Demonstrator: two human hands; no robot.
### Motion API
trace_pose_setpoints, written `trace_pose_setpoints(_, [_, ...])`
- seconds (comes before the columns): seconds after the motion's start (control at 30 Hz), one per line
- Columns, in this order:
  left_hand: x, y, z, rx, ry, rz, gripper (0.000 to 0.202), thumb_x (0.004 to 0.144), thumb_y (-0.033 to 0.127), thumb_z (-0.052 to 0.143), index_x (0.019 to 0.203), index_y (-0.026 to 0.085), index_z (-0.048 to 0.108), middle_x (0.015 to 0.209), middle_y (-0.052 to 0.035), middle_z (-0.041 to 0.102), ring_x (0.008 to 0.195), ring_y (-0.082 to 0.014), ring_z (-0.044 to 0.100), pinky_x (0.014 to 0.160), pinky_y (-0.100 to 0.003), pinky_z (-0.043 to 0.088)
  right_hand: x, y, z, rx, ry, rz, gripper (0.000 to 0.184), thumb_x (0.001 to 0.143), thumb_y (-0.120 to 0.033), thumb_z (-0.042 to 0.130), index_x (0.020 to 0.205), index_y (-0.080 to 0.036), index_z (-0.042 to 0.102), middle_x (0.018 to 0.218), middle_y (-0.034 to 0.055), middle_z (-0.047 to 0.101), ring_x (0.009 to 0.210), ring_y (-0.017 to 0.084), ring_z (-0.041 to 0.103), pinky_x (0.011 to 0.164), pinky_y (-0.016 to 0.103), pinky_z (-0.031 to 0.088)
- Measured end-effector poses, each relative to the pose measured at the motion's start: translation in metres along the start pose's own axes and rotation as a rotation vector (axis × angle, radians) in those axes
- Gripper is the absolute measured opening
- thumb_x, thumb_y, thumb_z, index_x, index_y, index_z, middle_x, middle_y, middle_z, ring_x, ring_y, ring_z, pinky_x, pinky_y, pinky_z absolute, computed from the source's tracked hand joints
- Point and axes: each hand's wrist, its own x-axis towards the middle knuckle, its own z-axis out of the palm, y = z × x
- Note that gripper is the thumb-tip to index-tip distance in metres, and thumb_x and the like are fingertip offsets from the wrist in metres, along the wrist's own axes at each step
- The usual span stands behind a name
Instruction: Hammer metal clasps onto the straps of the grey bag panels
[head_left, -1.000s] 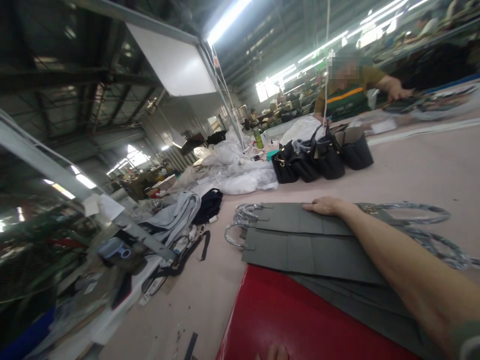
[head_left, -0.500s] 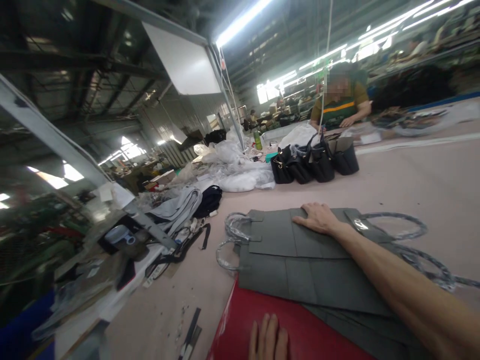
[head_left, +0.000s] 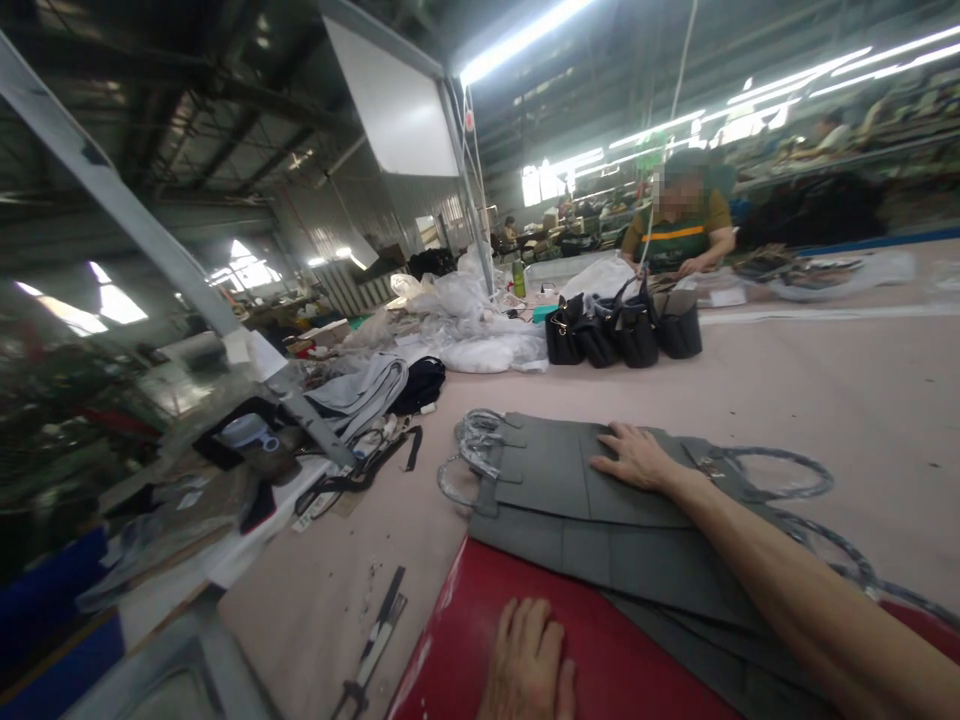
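Note:
A stack of flat grey bag panels (head_left: 547,465) lies fanned out on a red board (head_left: 592,635). Grey handles in clear plastic wrap (head_left: 480,440) stick out at the stack's left end, and more wrapped handles (head_left: 787,472) loop out on the right. My right hand (head_left: 637,458) rests palm down on the top panel, fingers spread, arm crossing the lower panels. Below the stack my left hand (head_left: 527,660) lies flat on the red board, fingers extended and holding nothing. Its wrist is cut off by the bottom edge.
Black bags (head_left: 622,330) stand in a row on the pink tabletop (head_left: 862,400). Behind them a person (head_left: 679,235) sits working. Clear plastic wrapping (head_left: 480,340), folded grey cloth (head_left: 360,390) and a metal post (head_left: 315,425) are at left. Cutting tools (head_left: 379,635) lie beside the board.
The view has shifted slightly. My left hand has come further up into view on the red board. My right hand stays on the top panel, and the stack's left end has slid a little.

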Motion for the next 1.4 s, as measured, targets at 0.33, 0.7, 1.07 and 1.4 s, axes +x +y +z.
trace_pose_setpoints(0.33, [0.009, 0.004, -0.026, 0.064, -0.145, -0.008, 0.038, 0.089, 0.013, 0.047, 0.125, 0.014, 0.058, 0.137, -0.0169, 0.058, 0.129, -0.0300, 0.053, 0.107, -0.055, 0.046, -0.066, -0.088, 0.005, -0.079, 0.075, 0.053, 0.059, 0.099, -0.049, 0.034, 0.138, -0.007, 0.049, 0.137, 0.0256, 0.051, 0.126, 0.037, 0.043, 0.106, 0.052, 0.026])
trace_pose_setpoints(0.7, [0.009, 0.002, -0.026, 0.013, -0.307, -0.093, 0.040, 0.091, 0.022, 0.052, 0.127, 0.008, 0.060, 0.142, -0.0196, 0.055, 0.136, -0.0344, 0.047, 0.113, -0.058, 0.038, -0.154, -0.075, -0.038, -0.126, 0.089, 0.308, 0.054, 0.091, -0.046, 0.052, 0.137, -0.017, 0.051, 0.149, 0.0182, 0.044, 0.137, 0.035, 0.034, 0.111, 0.053, 0.020])
trace_pose_setpoints(1.07, [0.011, 0.002, -0.028, -0.001, -0.359, -0.178, 0.053, 0.090, 0.029, 0.052, 0.136, 0.002, 0.053, 0.149, -0.0252, 0.046, 0.142, -0.0384, 0.038, 0.117, -0.061, 0.028, -0.214, -0.047, -0.081, -0.206, -0.153, 0.460, 0.045, 0.092, -0.042, 0.050, 0.128, -0.016, 0.057, 0.123, 0.0175, 0.062, 0.111, 0.029, 0.060, 0.091, 0.038, 0.039])
trace_pose_setpoints(1.4, [0.018, 0.001, -0.038, -0.003, -0.418, -0.172, 0.056, 0.090, 0.029, 0.053, 0.137, -0.002, 0.049, 0.150, -0.0291, 0.042, 0.142, -0.0413, 0.036, 0.116, -0.062, 0.027, -0.245, -0.063, -0.092, -0.120, -0.162, 0.605, 0.034, 0.089, -0.017, 0.045, 0.117, -0.013, 0.065, 0.110, 0.0199, 0.070, 0.104, 0.028, 0.065, 0.085, 0.035, 0.043])
